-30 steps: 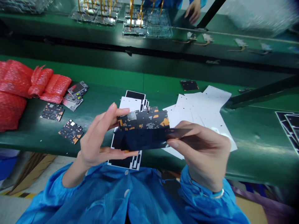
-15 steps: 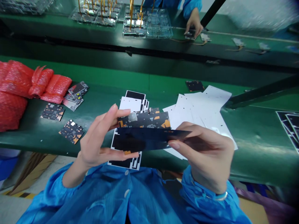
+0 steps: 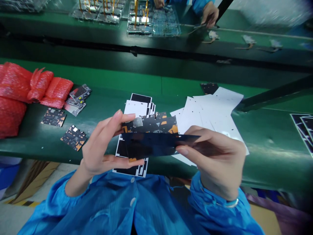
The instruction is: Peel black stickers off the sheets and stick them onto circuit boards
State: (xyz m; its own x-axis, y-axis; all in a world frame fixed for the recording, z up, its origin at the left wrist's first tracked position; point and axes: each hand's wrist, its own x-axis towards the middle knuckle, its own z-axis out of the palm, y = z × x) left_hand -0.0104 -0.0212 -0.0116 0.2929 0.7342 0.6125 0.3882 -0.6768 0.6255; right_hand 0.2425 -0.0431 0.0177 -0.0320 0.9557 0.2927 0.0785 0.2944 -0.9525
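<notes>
My left hand (image 3: 100,147) grips a black circuit board (image 3: 156,125) with orange patches by its left side, thumb and fingers at opposite edges. A thin dark glossy sheet (image 3: 151,145) covers the lower part of the board. Its right end is pinched between thumb and fingers of my right hand (image 3: 217,156). Below the board lie white-edged sheets with black shapes (image 3: 127,172), a plain white piece (image 3: 135,108) among them. Whether the dark sheet touches the board along its whole length cannot be made out.
White sheets (image 3: 212,114) lie spread on the right, with a dark board (image 3: 208,88) behind them. Boards (image 3: 74,137) and red bubble-wrap bundles (image 3: 14,83) are on the left. Across the bench, another person's hand (image 3: 209,14) is near clear trays (image 3: 166,21). A dark post (image 3: 281,93) slants at right.
My hands, the board and the dark sheet have hardly moved. Across the bench, the other person's hand has shifted up and right, and a second hand has appeared by the trays.
</notes>
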